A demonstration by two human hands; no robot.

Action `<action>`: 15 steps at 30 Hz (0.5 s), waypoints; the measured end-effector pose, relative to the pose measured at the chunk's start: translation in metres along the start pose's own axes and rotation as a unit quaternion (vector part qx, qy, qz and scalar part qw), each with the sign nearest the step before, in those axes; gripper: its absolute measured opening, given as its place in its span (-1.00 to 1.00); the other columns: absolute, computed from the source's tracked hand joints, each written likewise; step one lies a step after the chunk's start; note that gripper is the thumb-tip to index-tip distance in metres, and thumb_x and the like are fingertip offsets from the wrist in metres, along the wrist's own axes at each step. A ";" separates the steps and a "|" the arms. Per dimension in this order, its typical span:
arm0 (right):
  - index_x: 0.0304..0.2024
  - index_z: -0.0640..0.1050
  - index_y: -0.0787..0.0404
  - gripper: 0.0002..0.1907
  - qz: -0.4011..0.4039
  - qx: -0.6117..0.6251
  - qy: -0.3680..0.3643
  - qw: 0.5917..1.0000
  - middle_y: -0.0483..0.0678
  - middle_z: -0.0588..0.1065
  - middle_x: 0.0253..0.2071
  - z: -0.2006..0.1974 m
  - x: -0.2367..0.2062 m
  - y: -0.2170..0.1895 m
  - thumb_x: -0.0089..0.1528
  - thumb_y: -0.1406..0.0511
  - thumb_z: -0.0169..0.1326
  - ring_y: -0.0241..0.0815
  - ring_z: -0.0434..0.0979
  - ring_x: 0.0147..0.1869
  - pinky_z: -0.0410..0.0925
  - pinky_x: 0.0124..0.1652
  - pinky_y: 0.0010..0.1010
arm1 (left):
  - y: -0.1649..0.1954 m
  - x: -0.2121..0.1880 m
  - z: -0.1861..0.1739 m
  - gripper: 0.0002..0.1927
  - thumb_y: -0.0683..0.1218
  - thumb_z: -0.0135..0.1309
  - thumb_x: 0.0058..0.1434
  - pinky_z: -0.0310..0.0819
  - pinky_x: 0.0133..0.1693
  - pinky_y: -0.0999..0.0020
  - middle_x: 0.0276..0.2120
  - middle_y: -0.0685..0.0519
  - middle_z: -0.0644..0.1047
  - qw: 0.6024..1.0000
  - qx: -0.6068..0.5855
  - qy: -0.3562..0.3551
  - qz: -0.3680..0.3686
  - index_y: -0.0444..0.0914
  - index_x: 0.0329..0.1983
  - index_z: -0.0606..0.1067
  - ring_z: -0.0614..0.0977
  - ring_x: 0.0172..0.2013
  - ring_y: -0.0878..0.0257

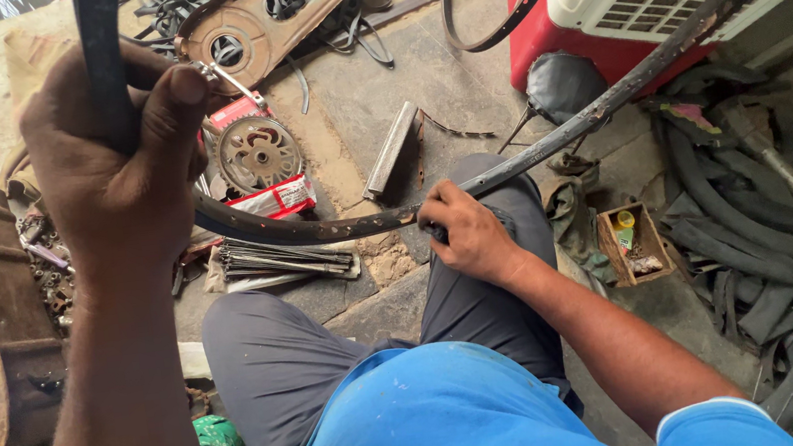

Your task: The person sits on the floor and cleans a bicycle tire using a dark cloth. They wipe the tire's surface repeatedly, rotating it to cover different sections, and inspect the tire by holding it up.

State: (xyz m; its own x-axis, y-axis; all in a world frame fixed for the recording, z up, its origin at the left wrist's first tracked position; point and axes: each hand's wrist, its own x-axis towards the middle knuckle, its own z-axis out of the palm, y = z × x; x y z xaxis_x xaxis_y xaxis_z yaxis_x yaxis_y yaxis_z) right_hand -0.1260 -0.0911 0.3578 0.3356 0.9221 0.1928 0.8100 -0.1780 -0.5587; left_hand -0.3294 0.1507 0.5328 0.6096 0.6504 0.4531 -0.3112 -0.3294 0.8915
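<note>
While the rusty bicycle rim (548, 139) arcs across the lap like this, I'd say the trick is keeping both hands steady so it doesn't wobble or twist as it's worked round. Left hand (111, 157) is up high, fingers fully wrapped and squeezed tight around the rim's black upper stretch. Right hand (464, 235) is low, closed tight on something small and dark pressed right against the rim; can't tell what it is. Just beyond the left grip sits a sprocket (257, 154) on a red box, with a bundle of spokes (285, 259) lying below it on the floor.
</note>
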 end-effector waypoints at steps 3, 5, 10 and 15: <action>-0.06 0.58 0.14 -0.64 0.004 0.008 0.003 1.000 0.03 0.40 -0.11 0.002 -0.002 0.001 0.08 0.44 0.20 0.06 0.51 -0.02 0.40 -0.05 -0.19 | 0.001 0.000 0.000 -0.61 0.08 0.31 0.42 0.20 -0.50 0.63 -0.49 0.14 0.52 1.000 -0.002 0.002 -0.008 -0.31 -0.14 0.47 0.44 -0.56 0.49; -0.14 0.58 0.11 -0.70 -0.021 0.002 0.014 1.000 0.02 0.40 -0.11 0.002 -0.003 0.001 0.08 0.44 0.20 0.04 0.52 -0.01 0.41 -0.04 -0.21 | 0.001 -0.001 0.000 -0.61 0.09 0.32 0.42 0.22 -0.50 0.63 -0.49 0.15 0.52 1.000 -0.005 0.000 -0.004 -0.30 -0.13 0.47 0.45 -0.56 0.50; -0.06 0.50 0.19 -0.69 0.059 0.037 0.053 0.996 0.01 0.43 -0.11 0.000 -0.001 0.003 0.14 0.44 0.16 -0.03 0.55 -0.03 0.43 -0.01 -0.24 | -0.001 -0.001 -0.001 -0.60 0.09 0.34 0.40 0.21 -0.51 0.62 -0.50 0.15 0.51 1.000 -0.007 0.009 -0.013 -0.30 -0.13 0.47 0.45 -0.57 0.49; 0.15 0.32 0.34 -0.45 -0.057 0.020 0.120 0.991 0.20 0.35 -0.06 0.005 0.003 -0.003 0.13 0.40 0.17 0.13 0.48 0.01 0.39 0.07 -0.16 | -0.003 0.000 -0.001 -0.60 0.09 0.34 0.43 0.22 -0.49 0.61 -0.51 0.15 0.49 1.000 -0.019 0.001 -0.003 -0.31 -0.16 0.47 0.45 -0.56 0.48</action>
State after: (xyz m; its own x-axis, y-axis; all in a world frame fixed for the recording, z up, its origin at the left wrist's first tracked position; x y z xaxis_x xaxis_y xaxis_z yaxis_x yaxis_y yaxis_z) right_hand -0.1296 -0.0863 0.3556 0.3520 0.8259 0.4403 0.8310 -0.0593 -0.5531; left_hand -0.3292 0.1520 0.5303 0.6104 0.6537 0.4474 -0.3348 -0.2989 0.8936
